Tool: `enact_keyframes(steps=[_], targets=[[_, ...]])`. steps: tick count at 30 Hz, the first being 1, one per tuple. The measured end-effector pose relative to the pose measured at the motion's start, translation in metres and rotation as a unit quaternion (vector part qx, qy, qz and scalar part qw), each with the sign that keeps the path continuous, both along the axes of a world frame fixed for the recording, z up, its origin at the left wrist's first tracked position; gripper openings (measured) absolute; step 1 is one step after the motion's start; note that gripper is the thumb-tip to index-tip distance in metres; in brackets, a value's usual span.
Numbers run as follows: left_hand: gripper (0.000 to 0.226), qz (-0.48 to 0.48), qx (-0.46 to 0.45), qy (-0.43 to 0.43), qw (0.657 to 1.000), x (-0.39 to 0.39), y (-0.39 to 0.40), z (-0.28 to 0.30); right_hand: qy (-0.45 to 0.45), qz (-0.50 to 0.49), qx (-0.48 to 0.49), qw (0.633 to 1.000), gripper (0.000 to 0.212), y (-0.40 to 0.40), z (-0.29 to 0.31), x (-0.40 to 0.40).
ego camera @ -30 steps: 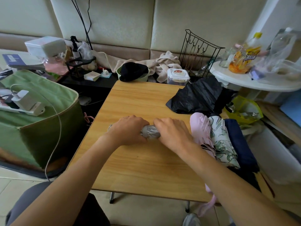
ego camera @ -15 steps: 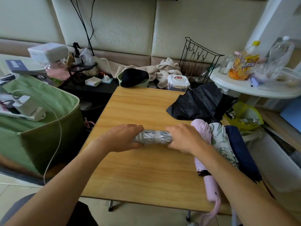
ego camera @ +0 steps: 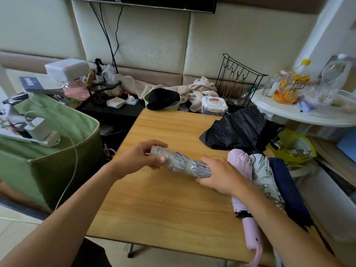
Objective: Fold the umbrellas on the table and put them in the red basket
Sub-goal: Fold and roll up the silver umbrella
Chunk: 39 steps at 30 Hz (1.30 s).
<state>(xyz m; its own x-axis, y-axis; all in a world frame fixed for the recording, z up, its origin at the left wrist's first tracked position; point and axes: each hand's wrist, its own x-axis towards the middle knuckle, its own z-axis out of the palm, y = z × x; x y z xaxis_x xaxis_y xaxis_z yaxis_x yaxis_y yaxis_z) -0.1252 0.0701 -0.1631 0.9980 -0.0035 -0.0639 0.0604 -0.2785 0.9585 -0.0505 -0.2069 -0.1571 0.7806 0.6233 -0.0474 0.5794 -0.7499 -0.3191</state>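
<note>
Reached in from the lower left and lower right of the frame with both bare forearms. Held the rolled silver umbrella [ego camera: 181,164] at centre, just above the wooden table [ego camera: 163,205]. Curled the left hand [ego camera: 142,158] around its left end, fingers gripping. Wrapped the right hand [ego camera: 221,176] around its right end, beside the pink umbrella [ego camera: 240,162].

Head-worn camera looks forward and down, close over the table [ego camera: 163,205].
</note>
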Motion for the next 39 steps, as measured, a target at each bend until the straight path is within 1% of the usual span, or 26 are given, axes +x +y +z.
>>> enact_keyframes(steps=[1, 3, 4, 5, 6, 8, 10, 12, 14, 15, 17, 19, 20, 21, 22, 23, 24, 25, 26, 27, 28, 29, 32, 35, 37, 39], targets=[[0.056, 0.044, -0.048, 0.002, 0.998, 0.001, -0.004, -0.002, 0.024, -0.021, 0.025, 0.999, 0.033, 0.001, 0.000, -0.005], [0.063, 0.139, -0.171, 0.009, 0.975, 0.004, -0.018, -0.006, 0.090, -0.074, 0.083, 0.990, 0.030, 0.005, 0.002, -0.016], [0.063, 0.173, -0.217, 0.026, 0.960, 0.005, -0.028, -0.007, 0.128, -0.101, 0.109, 0.981, 0.029, 0.007, 0.002, -0.021], [0.057, 0.186, -0.238, 0.052, 0.952, 0.005, -0.039, -0.008, 0.164, -0.124, 0.129, 0.970, 0.029, 0.009, 0.002, -0.026], [0.052, 0.176, -0.239, 0.083, 0.951, 0.003, -0.051, -0.009, 0.195, -0.143, 0.146, 0.959, 0.030, 0.012, 0.002, -0.031], [0.050, 0.105, -0.220, 0.117, 0.963, -0.003, -0.076, -0.013, 0.244, -0.174, 0.179, 0.937, 0.032, 0.017, 0.000, -0.041], [0.042, 0.066, -0.218, 0.100, 0.968, -0.007, -0.095, -0.015, 0.268, -0.193, 0.196, 0.924, 0.037, 0.019, -0.002, -0.049], [0.033, 0.076, -0.214, 0.076, 0.971, -0.007, -0.104, -0.015, 0.224, -0.191, 0.173, 0.940, 0.049, 0.018, -0.001, -0.053], [0.036, 0.065, -0.200, 0.074, 0.975, -0.005, -0.107, -0.014, 0.118, -0.163, 0.145, 0.969, 0.066, 0.013, 0.002, -0.050], [0.041, 0.051, -0.196, 0.073, 0.977, -0.003, -0.109, -0.015, 0.081, -0.142, 0.155, 0.974, 0.069, 0.010, 0.004, -0.047], [0.048, 0.010, -0.211, 0.083, 0.974, -0.003, -0.116, -0.016, 0.079, -0.113, 0.188, 0.972, 0.070, 0.003, 0.009, -0.042], [0.057, -0.034, -0.250, 0.103, 0.962, -0.003, -0.123, -0.017, 0.093, -0.120, 0.188, 0.970, 0.068, -0.008, 0.014, -0.036], [0.057, -0.047, -0.257, 0.109, 0.959, -0.003, -0.127, -0.018, 0.081, -0.133, 0.185, 0.970, 0.067, -0.015, 0.016, -0.032], [0.053, -0.048, -0.240, 0.101, 0.964, -0.003, -0.130, -0.019, 0.061, -0.150, 0.184, 0.969, 0.067, -0.023, 0.018, -0.028], [0.046, -0.041, -0.179, 0.071, 0.980, -0.003, -0.133, -0.022, 0.037, -0.172, 0.182, 0.967, 0.068, -0.032, 0.020, -0.025], [0.038, -0.028, -0.066, 0.017, 0.997, -0.003, -0.134, -0.027, 0.011, -0.195, 0.177, 0.965, 0.068, -0.041, 0.022, -0.022], [0.031, -0.012, 0.084, -0.054, 0.995, -0.002, -0.133, -0.034, -0.015, -0.217, 0.168, 0.961, 0.068, -0.049, 0.023, -0.018], [0.031, -0.006, 0.226, -0.124, 0.966, -0.002, -0.132, -0.041, -0.041, -0.236, 0.160, 0.958, 0.068, -0.058, 0.024, -0.016], [0.037, -0.008, 0.334, -0.174, 0.926, -0.001, -0.131, -0.049, -0.062, -0.254, 0.153, 0.953, 0.068, -0.066, 0.024, -0.013], [0.043, -0.012, 0.404, -0.195, 0.894, 0.000, -0.130, -0.054, -0.079, -0.273, 0.150, 0.947, 0.067, -0.074, 0.024, -0.011], [0.046, -0.014, 0.445, -0.195, 0.874, 0.000, -0.130, -0.057, -0.090, -0.289, 0.141, 0.943, 0.067, -0.082, 0.024, -0.010], [0.047, -0.018, 0.464, -0.185, 0.866, 0.000, -0.129, -0.058, -0.094, -0.299, 0.124, 0.941, 0.068, -0.089, 0.022, -0.010], [0.049, -0.027, 0.472, -0.147, 0.869, -0.003, -0.126, -0.061, -0.075, -0.304, 0.030, 0.949, 0.072, -0.099, 0.016, -0.016], [0.054, -0.034, 0.482, -0.124, 0.866, -0.005, -0.125, -0.062, -0.102, -0.289, -0.040, 0.951, 0.069, -0.093, 0.008, -0.024], [0.058, -0.040, 0.487, -0.113, 0.865, -0.006, -0.125, -0.062, -0.125, -0.302, -0.051, 0.944, 0.066, -0.087, 0.006, -0.027], [0.058, -0.046, 0.486, -0.111, 0.866, -0.007, -0.124, -0.062, -0.161, -0.315, -0.027, 0.935, 0.061, -0.083, 0.007, -0.024]])
